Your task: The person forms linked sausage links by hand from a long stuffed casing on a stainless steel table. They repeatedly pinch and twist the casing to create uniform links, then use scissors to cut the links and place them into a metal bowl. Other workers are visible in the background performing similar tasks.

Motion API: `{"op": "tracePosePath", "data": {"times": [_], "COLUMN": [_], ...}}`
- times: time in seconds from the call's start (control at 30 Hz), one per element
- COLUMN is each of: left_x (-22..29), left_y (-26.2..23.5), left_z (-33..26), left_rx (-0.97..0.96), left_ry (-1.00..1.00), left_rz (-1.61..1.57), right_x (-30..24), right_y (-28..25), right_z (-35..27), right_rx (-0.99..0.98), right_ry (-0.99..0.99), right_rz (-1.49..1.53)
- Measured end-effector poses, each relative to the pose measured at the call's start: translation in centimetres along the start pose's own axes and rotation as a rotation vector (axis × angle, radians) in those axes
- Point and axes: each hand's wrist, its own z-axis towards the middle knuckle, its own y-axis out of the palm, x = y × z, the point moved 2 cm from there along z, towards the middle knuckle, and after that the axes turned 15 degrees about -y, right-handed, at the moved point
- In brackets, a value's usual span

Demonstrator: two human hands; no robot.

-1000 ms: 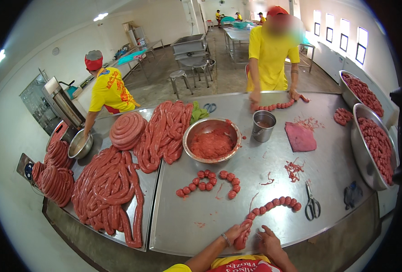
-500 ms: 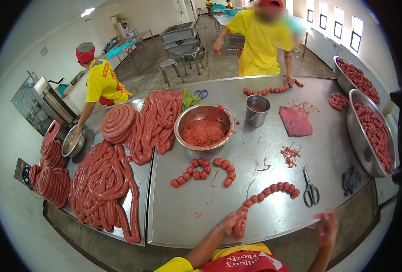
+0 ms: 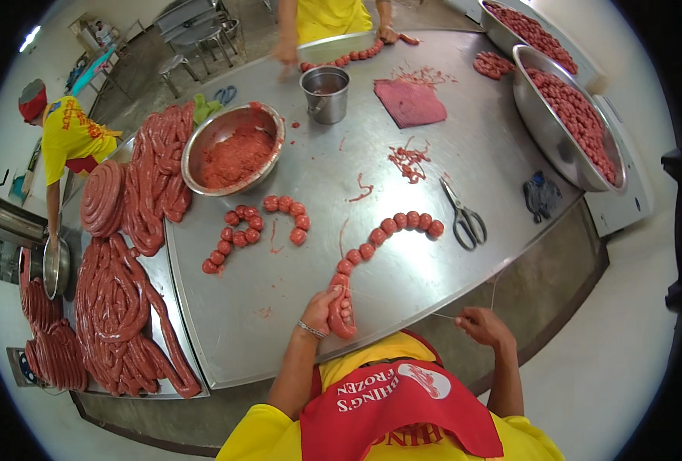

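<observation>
The sausage string (image 3: 371, 246) is clamped in the left hand (image 3: 324, 309) at the steel table (image 3: 433, 284) near edge, running up-right toward the scissors (image 3: 464, 219). A thread (image 3: 441, 315) is pinched by the right hand (image 3: 483, 326) beyond the edge.

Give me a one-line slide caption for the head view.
Left hand grips a sausage chain on the steel table; right hand pulls string.

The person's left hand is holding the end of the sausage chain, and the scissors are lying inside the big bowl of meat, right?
Not quite. The head view shows the scissors lying on the metal table, right of the sausage chain. The left hand does hold the chain's end.
</observation>
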Motion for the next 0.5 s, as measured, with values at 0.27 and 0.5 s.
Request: {"op": "tracePosePath", "data": {"times": [0.27,0.5], "left_x": [0.0,0.2], "left_y": [1.3,2.2], "left_z": [-0.9,-1.5], "left_rx": [0.045,0.153], "left_ry": [0.015,0.030], "left_rz": [0.044,0.105], "right_x": [-0.2,-1.0], "right_y": [0.1,-0.6], "right_z": [-0.3,0.2], "right_rx": [0.018,-0.005], "right_ry": [0.024,-0.066], "right_rz": [0.100,0.177]}}
